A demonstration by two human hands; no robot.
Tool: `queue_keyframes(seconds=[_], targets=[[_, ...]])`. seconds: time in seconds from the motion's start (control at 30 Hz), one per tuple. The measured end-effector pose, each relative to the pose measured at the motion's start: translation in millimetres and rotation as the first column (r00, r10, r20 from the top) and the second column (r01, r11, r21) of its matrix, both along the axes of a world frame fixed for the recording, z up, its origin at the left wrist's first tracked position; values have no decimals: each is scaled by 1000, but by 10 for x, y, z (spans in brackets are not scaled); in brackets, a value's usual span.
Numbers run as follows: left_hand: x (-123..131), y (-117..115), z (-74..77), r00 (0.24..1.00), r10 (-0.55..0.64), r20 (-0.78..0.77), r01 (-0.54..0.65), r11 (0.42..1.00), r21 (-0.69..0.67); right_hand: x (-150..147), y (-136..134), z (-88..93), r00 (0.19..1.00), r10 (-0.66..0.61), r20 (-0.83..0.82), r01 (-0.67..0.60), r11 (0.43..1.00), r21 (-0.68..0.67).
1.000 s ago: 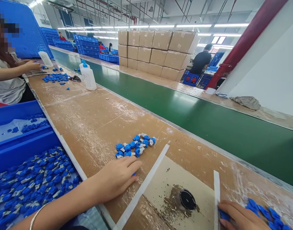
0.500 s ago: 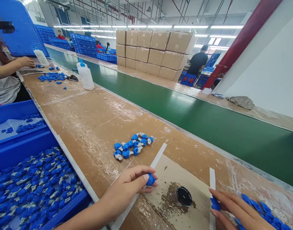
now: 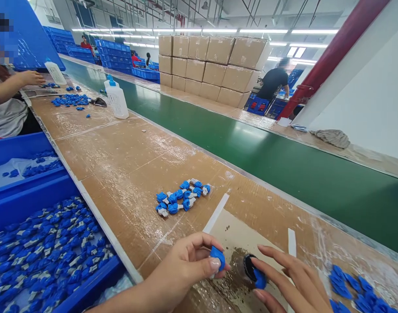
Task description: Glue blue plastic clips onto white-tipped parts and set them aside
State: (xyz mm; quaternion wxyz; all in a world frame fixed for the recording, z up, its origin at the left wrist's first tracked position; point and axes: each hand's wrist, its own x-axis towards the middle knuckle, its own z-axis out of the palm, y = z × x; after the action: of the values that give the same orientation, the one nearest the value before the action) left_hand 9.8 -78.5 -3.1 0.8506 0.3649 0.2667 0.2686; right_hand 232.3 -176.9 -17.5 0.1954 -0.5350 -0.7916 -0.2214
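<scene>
My left hand [image 3: 190, 267] pinches a small blue piece [image 3: 217, 257] between thumb and fingers, with a bit of something pale beneath it. Just to the right, my right hand [image 3: 293, 278] has another blue piece [image 3: 260, 279] between its thumb and fingertips. That second piece is at the edge of a small round cup [image 3: 247, 264] with a dark inside, partly covered by my fingers. Whether the piece touches the cup, I cannot tell. The cup stands on a wet-spotted beige sheet [image 3: 233, 226] held by white tape strips.
Blue-and-white pieces [image 3: 177, 198] lie in a group on the brown table [image 3: 121, 161]; loose blue pieces [image 3: 358, 289] lie at right. A blue bin [image 3: 49, 300] at left holds many more. Beyond runs a green belt [image 3: 238, 139]. A co-worker's hand [image 3: 32, 78] and a white bottle [image 3: 117, 102] are farther off.
My right hand has moved left with its blue piece, from the tape strip to the cup. My left hand has shifted slightly right and down, still holding its piece.
</scene>
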Motion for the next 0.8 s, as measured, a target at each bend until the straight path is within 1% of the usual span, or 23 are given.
queue_keyframes(seconds=[0.07, 0.13, 0.27, 0.43, 0.57, 0.7, 0.8], targets=[[9, -19, -5, 1000, -11, 13, 11, 1000, -21, 23, 9, -42, 999, 23, 43, -23, 1000, 5], [14, -34, -11, 1000, -16, -15, 16, 999, -40, 14, 5, -75, 998, 27, 53, -26, 1000, -9], [14, -45, -11, 996, -4, -86, 2, 1000, -29, -51, -11, -111, 999, -31, -22, 31, 999, -19], [6, -60, 11, 995, 0, -104, -6, 999, -53, -51, 5, -75, 999, 23, 45, -21, 999, -38], [21, -94, -13, 997, -8, -72, 5, 999, -51, -29, -14, -6, 999, 49, 2, -49, 997, -60], [56, -125, -29, 999, 5, -40, -5, 1000, -7, -37, -20, 9, 1000, -2, -16, 2, 999, -36], [66, -138, -24, 997, -4, -71, 5, 1000, 14, -45, -2, -31, 1000, -20, 15, 21, 1000, -21]])
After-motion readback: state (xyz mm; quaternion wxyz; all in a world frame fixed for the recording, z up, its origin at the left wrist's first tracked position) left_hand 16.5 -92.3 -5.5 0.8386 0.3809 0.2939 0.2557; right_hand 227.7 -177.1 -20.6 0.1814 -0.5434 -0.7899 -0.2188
